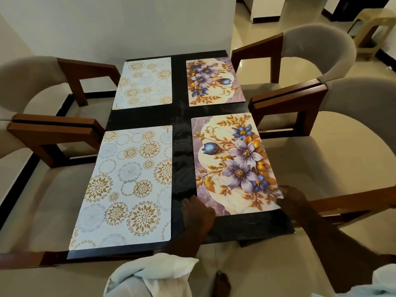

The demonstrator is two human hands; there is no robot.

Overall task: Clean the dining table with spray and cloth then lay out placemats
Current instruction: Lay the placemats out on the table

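The flowered placemat (233, 166) lies at the near right of the worktop (182, 116), left hand (198, 211) and right hand (293, 200) at its near corners, pressing or pinching I cannot tell; laying-out looks nearly done, needing only a squaring nudge.

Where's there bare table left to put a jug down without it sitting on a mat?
The bare table shows as a dark cross: a strip down the middle between the circle mats and the flower mats, and a band across between the far and near pairs. It is crowded near right, where the left hand and right hand are at a flower mat's corners.
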